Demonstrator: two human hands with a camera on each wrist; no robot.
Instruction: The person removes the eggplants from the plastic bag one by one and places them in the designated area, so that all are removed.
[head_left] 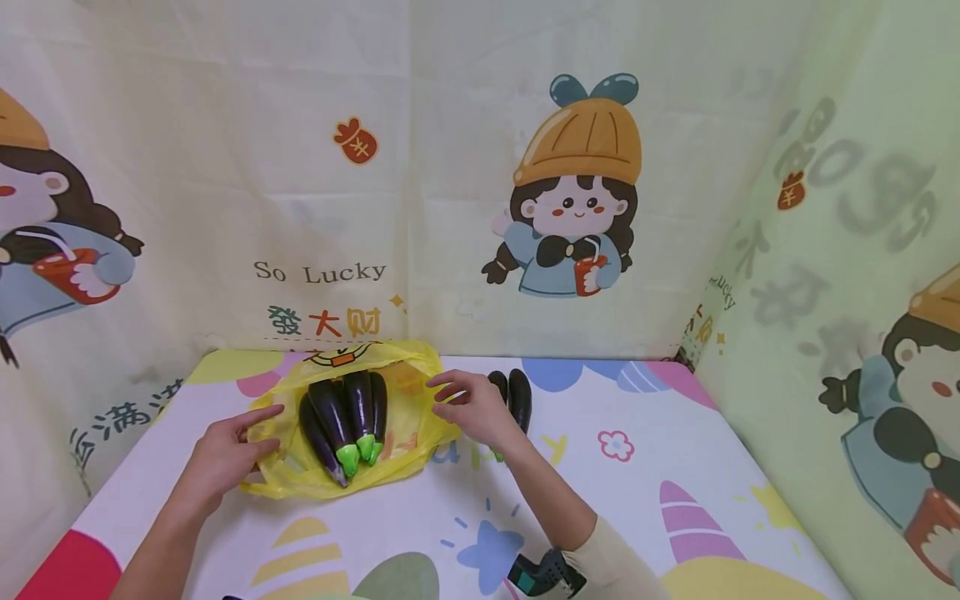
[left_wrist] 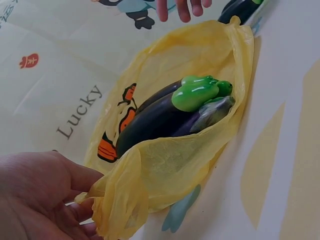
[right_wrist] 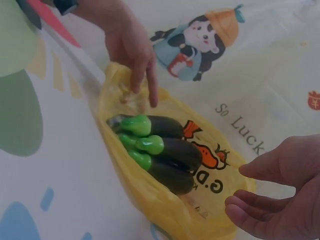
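A yellow plastic bag (head_left: 420, 417) lies on the table with its mouth spread wide. Several dark purple eggplants (head_left: 330, 417) with green caps rest inside it, and their stem ends point toward the person. My left hand (head_left: 221, 458) is at the bag's left side, fingers parted and touching the bunched handle part (left_wrist: 120, 210). On the other side, my right hand (head_left: 474, 407) hovers by the bag's right rim, thumb and fingers apart with nothing between them. Two more eggplants (head_left: 519, 400) lie on the table beyond the right wrist, partly hidden by it.
The table (head_left: 600, 517) has a printed cloth with coloured shapes. A cream curtain (head_left: 450, 208) with cartoon figures hangs behind it, and another printed curtain (head_left: 847, 250) stands along the right side. A dark wrist device (head_left: 547, 573) sits on the right sleeve.
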